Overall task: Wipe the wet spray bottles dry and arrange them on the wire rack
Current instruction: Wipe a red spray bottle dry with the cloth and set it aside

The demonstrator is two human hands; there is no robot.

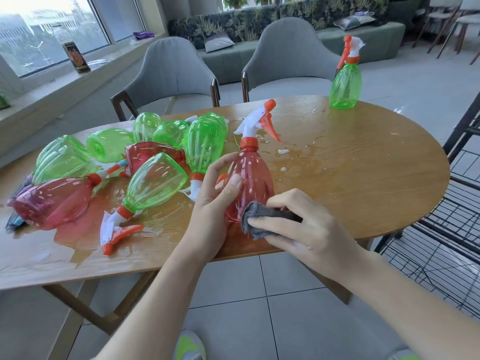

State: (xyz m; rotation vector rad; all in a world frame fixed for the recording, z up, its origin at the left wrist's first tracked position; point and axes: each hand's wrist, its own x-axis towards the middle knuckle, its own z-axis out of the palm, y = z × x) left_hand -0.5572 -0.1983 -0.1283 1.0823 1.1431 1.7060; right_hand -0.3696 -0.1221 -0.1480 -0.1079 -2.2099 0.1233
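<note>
Red bottle (250, 183) gripped by our left hand (213, 206); right hand (301, 227) pinches grey cloth (259, 216) at its five o'clock; we should rotate the bottle, wiping every rib.

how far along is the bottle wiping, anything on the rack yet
Early on. No bottle shows on the visible part of the wire rack. One green bottle stands upright apart at the table's far edge, possibly already wiped. In hand: the left hand grips a red bottle while the right hand presses a grey cloth to it. Left: the pile of bottles lying in puddles.
</note>
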